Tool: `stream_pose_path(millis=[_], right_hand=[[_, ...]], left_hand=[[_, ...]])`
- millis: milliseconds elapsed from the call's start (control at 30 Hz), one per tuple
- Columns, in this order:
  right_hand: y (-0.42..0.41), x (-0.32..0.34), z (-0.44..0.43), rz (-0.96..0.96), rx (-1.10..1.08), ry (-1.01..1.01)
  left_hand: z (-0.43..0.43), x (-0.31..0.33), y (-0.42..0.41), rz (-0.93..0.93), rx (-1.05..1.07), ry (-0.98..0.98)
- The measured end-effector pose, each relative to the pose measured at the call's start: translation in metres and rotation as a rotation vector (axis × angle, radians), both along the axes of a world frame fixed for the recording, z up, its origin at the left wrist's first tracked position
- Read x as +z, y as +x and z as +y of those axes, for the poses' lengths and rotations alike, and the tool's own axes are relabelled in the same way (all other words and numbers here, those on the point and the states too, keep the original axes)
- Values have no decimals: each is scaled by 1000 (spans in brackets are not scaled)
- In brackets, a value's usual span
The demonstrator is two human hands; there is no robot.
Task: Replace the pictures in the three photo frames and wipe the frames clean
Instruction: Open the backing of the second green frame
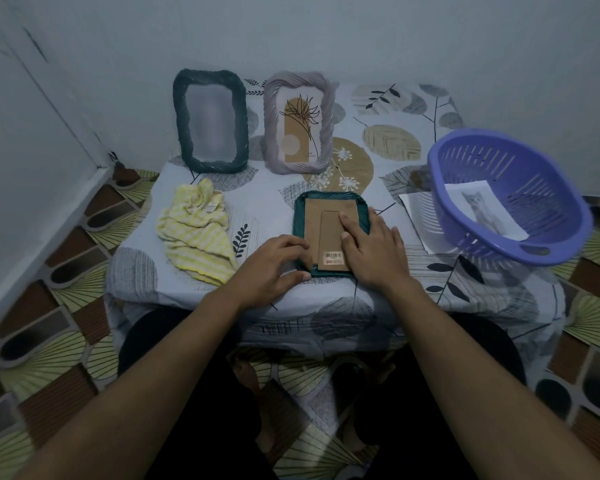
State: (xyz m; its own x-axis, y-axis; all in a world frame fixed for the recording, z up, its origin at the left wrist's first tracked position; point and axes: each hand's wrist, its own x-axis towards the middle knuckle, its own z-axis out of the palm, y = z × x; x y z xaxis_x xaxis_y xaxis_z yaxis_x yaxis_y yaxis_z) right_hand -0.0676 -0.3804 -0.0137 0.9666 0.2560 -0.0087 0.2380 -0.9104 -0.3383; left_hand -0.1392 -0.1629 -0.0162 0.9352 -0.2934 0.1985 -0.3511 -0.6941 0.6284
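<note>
**Green frame face down under both grips**

The green frame (326,196) lies face down on the desk (264,202), close to the near edge. Its rim is ribbed and its corners are rounded. The right grip (374,249) lies open and flat, with straight fingers pressing the brown cardboard backing (313,220). The left grip (274,263) curls over the frame's near left corner, fingertips on the backing's edge and thumb along the near rim.

Left of the left grip lies a crumpled yellow striped cloth (194,233), with bare leaf-print cover between them. Right of the right grip, a slotted purple plastic basket (520,168) overhangs the desk's edge. It holds a cat picture (484,209) and sits on a paper sheet (418,211).

Beyond both grips, open cover leads to two upright frames with twisted rims: a dark frame (210,123) and a lilac frame (298,121).
</note>
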Motion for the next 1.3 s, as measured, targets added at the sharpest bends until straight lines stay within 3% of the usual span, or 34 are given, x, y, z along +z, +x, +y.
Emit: stream_pose_path(millis=[333, 600, 767, 1000, 1133, 1300], right_hand=[[-1, 1, -1, 3, 6, -3], [-2, 2, 0, 6, 7, 12], [-2, 3, 1, 20, 8, 14], [2, 10, -3, 117, 26, 68], [5, 19, -12, 129, -13, 237], [-10, 23, -26, 62, -26, 71]], left_hand=[[-1, 9, 9, 156, 66, -84], [-28, 7, 45, 185, 435, 301], [-35, 2, 51, 269, 480, 421], [-36, 0, 51, 229, 505, 448], [-36, -1, 51, 208, 516, 457], [-36, -1, 51, 203, 520, 459]])
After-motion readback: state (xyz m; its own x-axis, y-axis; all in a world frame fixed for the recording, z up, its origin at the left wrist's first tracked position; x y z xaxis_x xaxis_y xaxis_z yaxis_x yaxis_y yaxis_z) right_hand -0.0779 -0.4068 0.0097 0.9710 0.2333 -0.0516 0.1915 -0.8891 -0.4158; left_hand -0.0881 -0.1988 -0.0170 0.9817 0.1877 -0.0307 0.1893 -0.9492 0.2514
